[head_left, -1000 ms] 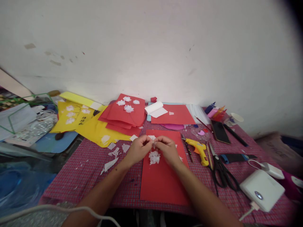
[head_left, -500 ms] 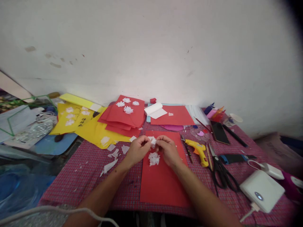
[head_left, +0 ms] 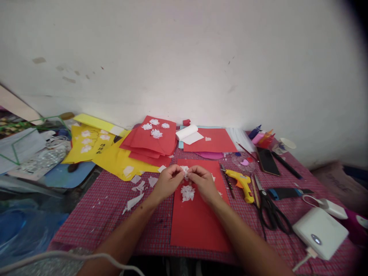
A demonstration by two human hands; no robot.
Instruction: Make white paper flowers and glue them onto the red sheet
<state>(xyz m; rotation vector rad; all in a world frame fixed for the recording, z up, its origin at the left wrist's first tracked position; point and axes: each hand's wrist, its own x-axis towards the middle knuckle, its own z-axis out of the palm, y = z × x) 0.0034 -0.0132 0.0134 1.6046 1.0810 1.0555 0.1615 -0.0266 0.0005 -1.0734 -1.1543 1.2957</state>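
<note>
Over the upper part of a red paper sheet [head_left: 198,226], my left hand [head_left: 171,182] and my right hand [head_left: 202,184] meet fingertip to fingertip. Between them they pinch a small white piece of paper [head_left: 186,173], partly hidden by the fingers. Just below the fingertips, a white paper flower [head_left: 188,193] with ragged petals lies on the sheet. More white bits show at the sheet's right side, partly covered by my right hand. Torn white paper scraps [head_left: 139,186] are scattered on the checked cloth left of my left hand.
To the right lie a yellow glue gun [head_left: 240,182], black-handled scissors [head_left: 270,211], a utility knife [head_left: 287,193], a phone [head_left: 268,161] and a white power bank [head_left: 320,233]. Behind are red papers with white flowers [head_left: 156,133] and a white paper roll [head_left: 188,133]. Yellow sheets [head_left: 123,161] lie left.
Half a second ago more of the white paper piece showed between my fingertips; now the fingers are closer together over it. Both hands stay in nearly the same place.
</note>
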